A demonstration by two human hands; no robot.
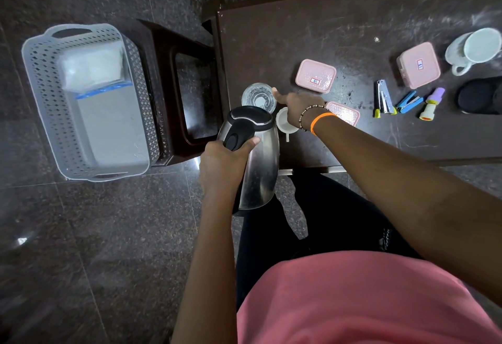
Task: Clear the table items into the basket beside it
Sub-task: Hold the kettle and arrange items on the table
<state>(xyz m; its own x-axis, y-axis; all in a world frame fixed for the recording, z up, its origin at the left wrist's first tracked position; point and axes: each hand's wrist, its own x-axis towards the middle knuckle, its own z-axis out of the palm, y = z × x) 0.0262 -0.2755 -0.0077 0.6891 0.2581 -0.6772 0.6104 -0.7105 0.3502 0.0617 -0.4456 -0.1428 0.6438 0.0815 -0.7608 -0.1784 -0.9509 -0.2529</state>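
My left hand [221, 163] grips the black handle of a steel kettle [259, 170], held off the table's near left corner. My right hand [294, 106] stretches over the table with fingers apart, its fingertips at the rim of a clear glass [258, 96]. A small white cup [284, 122] lies partly under that hand. The grey perforated basket [40, 77] stands on the floor to the left, with a white packet [91, 68] inside. Three pink lidded boxes lie on the table: one behind the hand [315, 75], one under my wrist [346, 111], one further right [418, 65].
A dark stool [165, 85] stands between the basket and the dark table [298, 31]. On the table's right part lie a stapler [383, 98], a blue stapler [410, 102], a purple and yellow stamp [432, 103], white mugs [472, 49] and a black round object [479, 95].
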